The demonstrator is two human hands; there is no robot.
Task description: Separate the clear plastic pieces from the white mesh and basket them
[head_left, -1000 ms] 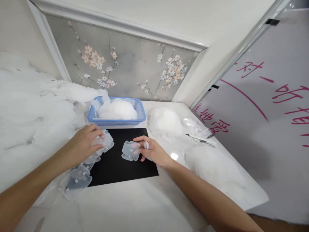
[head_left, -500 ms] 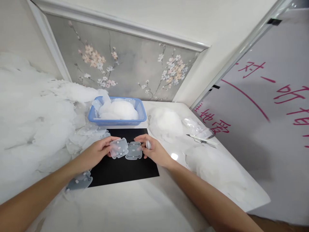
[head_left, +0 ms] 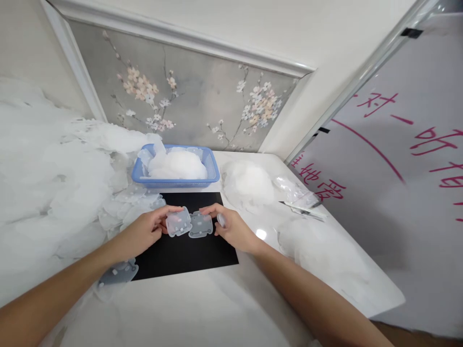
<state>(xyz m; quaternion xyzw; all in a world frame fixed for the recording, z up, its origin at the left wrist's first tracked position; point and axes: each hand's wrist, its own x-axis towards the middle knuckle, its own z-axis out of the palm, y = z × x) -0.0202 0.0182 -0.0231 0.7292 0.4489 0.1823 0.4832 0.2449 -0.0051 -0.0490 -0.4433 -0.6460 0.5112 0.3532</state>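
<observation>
Over a black mat (head_left: 195,255), my left hand (head_left: 150,229) is closed on a translucent plastic plate (head_left: 178,222) with small pale bumps, its index finger along the upper edge. My right hand (head_left: 233,227) grips a second translucent plate (head_left: 201,225) of the same kind, index finger over its top edge. The two plates touch or overlap where their edges meet; I cannot tell whether they are joined. A small white rounded piece (head_left: 221,220) shows among my right fingers. Another translucent plate (head_left: 119,273) lies at the mat's lower left corner, partly under my left forearm.
Behind the mat stands a blue basket (head_left: 173,183) holding whitish pieces. A large heap of translucent pieces (head_left: 54,183) fills the left. On the right are white piles (head_left: 249,185), a clear plastic bag (head_left: 296,190) and a whiteboard (head_left: 398,202). A framed flower picture (head_left: 202,96) is behind.
My left index finger has stretched along the top of its plate, which has turned slightly. The right fingertips have shifted left along the top edge of the other plate.
</observation>
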